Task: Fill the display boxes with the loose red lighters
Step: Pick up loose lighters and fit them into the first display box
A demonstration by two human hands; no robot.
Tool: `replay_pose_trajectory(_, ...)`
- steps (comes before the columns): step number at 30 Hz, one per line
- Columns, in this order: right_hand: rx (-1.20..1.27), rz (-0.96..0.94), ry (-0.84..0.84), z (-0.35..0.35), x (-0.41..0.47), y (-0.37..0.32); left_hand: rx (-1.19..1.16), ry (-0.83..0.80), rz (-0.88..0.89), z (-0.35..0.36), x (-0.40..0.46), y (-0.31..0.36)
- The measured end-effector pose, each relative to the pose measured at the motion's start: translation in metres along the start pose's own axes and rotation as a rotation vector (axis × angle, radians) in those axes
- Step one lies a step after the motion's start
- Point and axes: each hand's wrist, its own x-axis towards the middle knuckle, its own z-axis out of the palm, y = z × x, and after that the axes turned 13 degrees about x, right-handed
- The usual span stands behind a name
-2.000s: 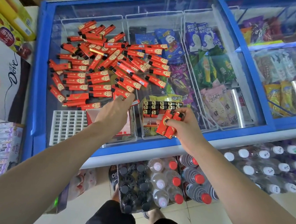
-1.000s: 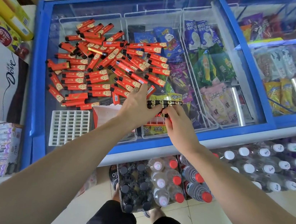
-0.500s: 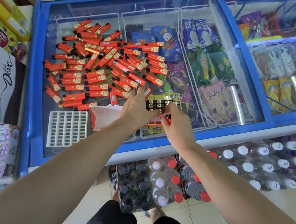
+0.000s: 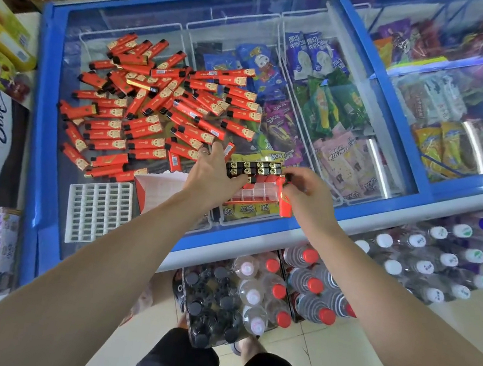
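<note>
Head view: right hand (image 4: pixel 309 192) pinching upright lighter (image 4: pixel 285 201) just right of display box (image 4: pixel 259 192); left hand (image 4: pixel 215 173) steadying box, fingers relaxed.

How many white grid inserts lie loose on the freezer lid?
1. The white grid insert lies on the freezer lid, near left, below the lighter pile. Others may hide under the arms.

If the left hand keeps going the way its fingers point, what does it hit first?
Most likely the near edge of the loose red lighters on the freezer lid. The left hand points up and away, fingertips almost at one lighter already; depth is unclear.
</note>
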Motion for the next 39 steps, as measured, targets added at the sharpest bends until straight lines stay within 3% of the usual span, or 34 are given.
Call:
replay_pose_trajectory(3, -0.465, -0.279, -0.052, -0.002, 0.002, 0.007, 0.007, 0.0, -0.013, -0.001, 0.0, 0.0)
replay_pose_trajectory(6, -0.712, -0.497, -0.126, 0.001, 0.004, 0.016, 0.021, -0.001, -0.018, -0.001, 0.0, 0.001)
replay_pose_trajectory(11, -0.811, -0.646, -0.094, 0.013, 0.003, 0.024, 0.033, -0.002, -0.021, -0.001, -0.001, 0.002)
replay_pose_trajectory(23, -0.991, -0.707, -0.086, 0.019, 0.01, 0.031, -0.032, 0.159, 0.123, -0.007, -0.011, 0.005)
replay_pose_trajectory(28, -0.902, -0.69, -0.059, 0.017, 0.008, 0.028, -0.212, 0.088, 0.217, -0.011, -0.019, 0.009)
replay_pose_trajectory(30, -0.69, -0.619, -0.024, 0.019, 0.007, 0.019, -0.262, 0.024, 0.229, -0.012, -0.021, 0.009)
replay_pose_trajectory(34, -0.052, -0.202, 0.037, 0.021, 0.005, -0.009, -0.471, -0.09, 0.209, -0.015, -0.023, 0.005)
replay_pose_trajectory(36, -0.019, -0.201, 0.051, 0.017, 0.002, -0.017, -0.457, -0.076, 0.227, -0.016, -0.026, 0.002)
replay_pose_trajectory(39, -0.23, -0.371, -0.051, 0.01, -0.004, -0.023, -0.353, -0.007, 0.279, -0.017, -0.029, -0.002)
